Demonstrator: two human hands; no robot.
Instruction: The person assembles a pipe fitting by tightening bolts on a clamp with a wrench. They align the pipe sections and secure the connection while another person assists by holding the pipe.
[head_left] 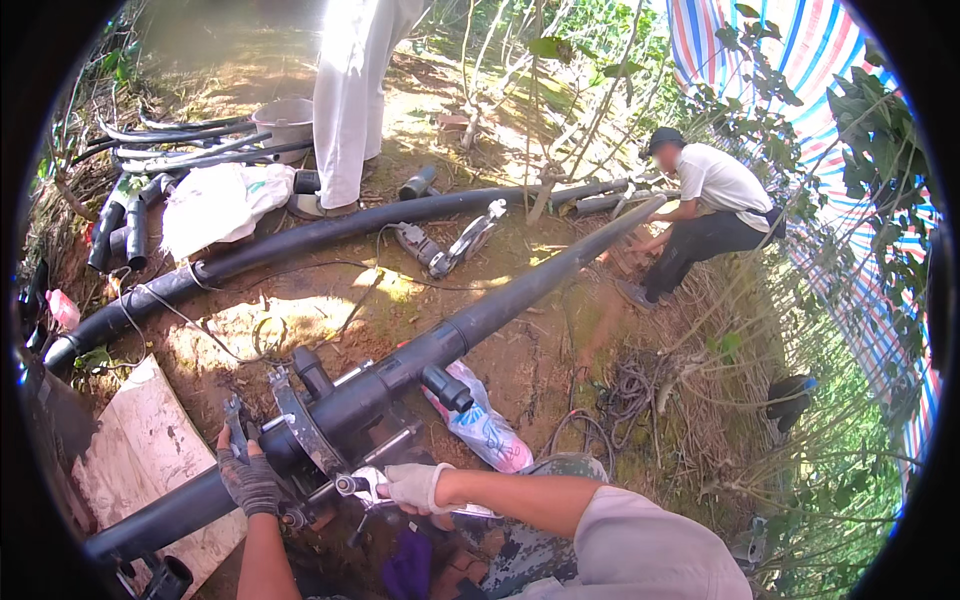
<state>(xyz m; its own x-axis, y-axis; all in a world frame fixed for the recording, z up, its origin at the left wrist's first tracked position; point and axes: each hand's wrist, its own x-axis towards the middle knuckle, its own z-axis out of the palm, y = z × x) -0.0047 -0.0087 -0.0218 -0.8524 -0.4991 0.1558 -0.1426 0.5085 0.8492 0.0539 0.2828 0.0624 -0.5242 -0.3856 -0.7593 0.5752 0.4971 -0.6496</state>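
Note:
A long black plastic pipe [490, 308] runs diagonally away from me, with a metal ring clamp [303, 420] around its near part. Over the pipe left of the clamp, my left hand [250, 482], in a grey fingerless glove, is closed on a grey metal tool [236, 418], plier-like in shape; its lower part is hidden. My right hand [415, 487], in a white glove, grips a shiny metal tool [368, 484] against the clamp's near side. Short black branch stubs [447, 388] stick out of the pipe just beyond the clamp.
A second black pipe [350, 228] lies farther back, near a hinged metal clamp [445, 245]. A crouching co-worker [715, 190] handles the pipe's far end; another person [345, 100] stands at back. Around lie a plastic bag [485, 420], coiled rope [640, 395], a board [150, 450] and a bucket [285, 122].

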